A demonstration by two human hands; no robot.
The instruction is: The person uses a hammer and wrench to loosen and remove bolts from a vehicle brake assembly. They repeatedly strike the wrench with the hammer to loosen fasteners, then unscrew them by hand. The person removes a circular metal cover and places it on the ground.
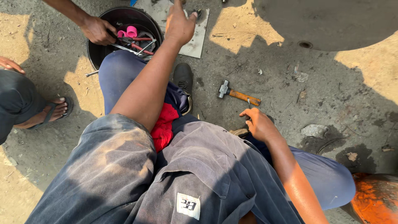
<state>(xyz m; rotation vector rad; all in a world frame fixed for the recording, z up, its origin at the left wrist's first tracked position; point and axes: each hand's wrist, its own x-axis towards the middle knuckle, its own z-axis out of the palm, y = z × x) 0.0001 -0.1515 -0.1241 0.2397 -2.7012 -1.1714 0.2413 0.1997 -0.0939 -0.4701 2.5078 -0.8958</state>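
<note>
Roughly: our left hand [179, 25] reaches out over the grey flat sheet [198, 39], fingers loosely curled, holding nothing we can see; our right hand [258, 123] pinches a thin metal pin [248, 102] upright beside the hammer [239, 95]; hammer lies flat on the ground, steel head, worn orange wooden handle; another person's hand [98, 30] digs in the black tool bucket [124, 31].

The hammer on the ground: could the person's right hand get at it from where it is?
Probably yes. The right hand rests just below the hammer, holding a thin tool, with bare ground between them; it would likely have to drop the tool first.
</note>
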